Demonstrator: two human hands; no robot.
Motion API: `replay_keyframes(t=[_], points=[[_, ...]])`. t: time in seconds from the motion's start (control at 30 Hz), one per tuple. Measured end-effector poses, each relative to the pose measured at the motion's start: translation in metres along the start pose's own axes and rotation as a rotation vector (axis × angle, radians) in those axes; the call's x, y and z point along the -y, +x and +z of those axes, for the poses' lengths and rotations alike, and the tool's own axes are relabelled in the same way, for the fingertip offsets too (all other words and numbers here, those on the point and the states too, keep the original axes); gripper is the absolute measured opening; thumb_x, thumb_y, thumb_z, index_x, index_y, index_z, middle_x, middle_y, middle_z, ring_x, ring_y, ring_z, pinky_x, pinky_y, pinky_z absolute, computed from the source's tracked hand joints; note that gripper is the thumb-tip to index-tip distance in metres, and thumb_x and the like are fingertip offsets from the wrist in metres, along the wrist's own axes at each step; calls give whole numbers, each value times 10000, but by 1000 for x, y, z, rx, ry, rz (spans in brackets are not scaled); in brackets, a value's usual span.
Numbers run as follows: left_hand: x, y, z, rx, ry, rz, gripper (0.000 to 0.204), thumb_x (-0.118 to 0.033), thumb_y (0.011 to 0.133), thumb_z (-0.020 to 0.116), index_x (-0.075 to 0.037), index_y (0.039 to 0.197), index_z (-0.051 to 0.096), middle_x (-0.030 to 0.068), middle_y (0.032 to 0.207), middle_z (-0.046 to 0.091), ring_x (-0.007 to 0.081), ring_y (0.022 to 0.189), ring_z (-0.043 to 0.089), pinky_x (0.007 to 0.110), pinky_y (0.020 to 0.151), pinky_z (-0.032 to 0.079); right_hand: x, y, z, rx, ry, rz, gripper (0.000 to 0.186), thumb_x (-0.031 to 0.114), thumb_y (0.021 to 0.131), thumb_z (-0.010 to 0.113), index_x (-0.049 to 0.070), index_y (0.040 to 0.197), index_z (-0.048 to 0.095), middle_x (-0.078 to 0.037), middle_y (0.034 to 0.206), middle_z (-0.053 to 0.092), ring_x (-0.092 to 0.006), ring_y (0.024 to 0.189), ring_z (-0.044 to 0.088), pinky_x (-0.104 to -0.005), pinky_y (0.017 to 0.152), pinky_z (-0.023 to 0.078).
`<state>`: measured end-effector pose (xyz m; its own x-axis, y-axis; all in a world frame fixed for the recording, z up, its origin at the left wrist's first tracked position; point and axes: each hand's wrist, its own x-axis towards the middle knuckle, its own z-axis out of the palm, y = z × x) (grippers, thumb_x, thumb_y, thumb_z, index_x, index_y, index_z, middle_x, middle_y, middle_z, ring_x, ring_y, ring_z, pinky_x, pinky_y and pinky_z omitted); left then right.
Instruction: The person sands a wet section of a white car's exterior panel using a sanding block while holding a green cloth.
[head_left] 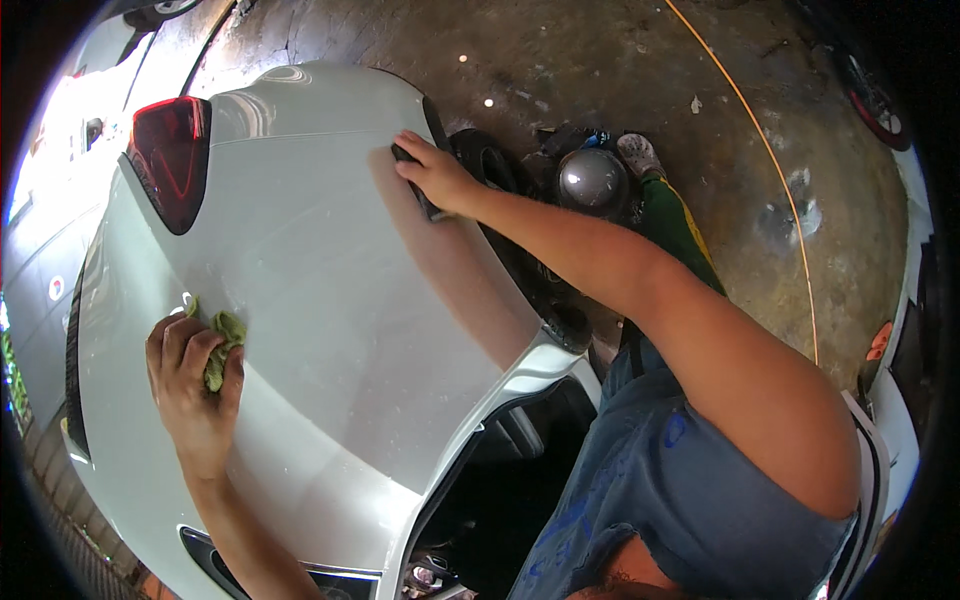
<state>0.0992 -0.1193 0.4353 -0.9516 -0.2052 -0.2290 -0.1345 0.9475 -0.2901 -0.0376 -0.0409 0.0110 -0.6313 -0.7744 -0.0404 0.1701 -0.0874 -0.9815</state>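
The right hand [440, 178] is curled around a dark block [403, 154] on the car panel [310, 230], its long axis roughly along the wheel-arch edge just beside it. Farther off, the left hand [193, 370] clutches a green cloth [228, 330].

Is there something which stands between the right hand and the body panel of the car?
Yes: a dark block is between the right hand and the pale car panel. Across the panel toward the left hand with its green cloth, nothing visible stands in the way.
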Motion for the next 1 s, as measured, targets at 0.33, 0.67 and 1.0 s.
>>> replay_keyframes(t=[0.33,0.67,1.0], points=[[5,-14,1,22,-4,-25,236,-125,790,747,-75,987,628,97,1105,606,371,1183,535,509,991,441,29,-151,15,113,-114,-141,560,221,1047,512,20,1547,359,-218,1640,257,-342,1544,204,-434,1253,190],[1,-17,3,33,23,-41,265,-88,807,721,-95,1068,675,91,1144,609,358,1186,546,496,1004,449,34,-148,17,120,-47,-20,575,232,1053,507,-7,1548,339,-241,1639,247,-346,1545,198,-419,1256,170],[-3,-1,2,5,0,20,233,-62,807,730,-66,1036,682,108,1167,639,366,1195,550,488,1010,448,-3,-5,-2,70,-26,26,614,260,1031,544,-8,1545,343,-223,1660,210,-317,1545,207,-387,1254,175]])
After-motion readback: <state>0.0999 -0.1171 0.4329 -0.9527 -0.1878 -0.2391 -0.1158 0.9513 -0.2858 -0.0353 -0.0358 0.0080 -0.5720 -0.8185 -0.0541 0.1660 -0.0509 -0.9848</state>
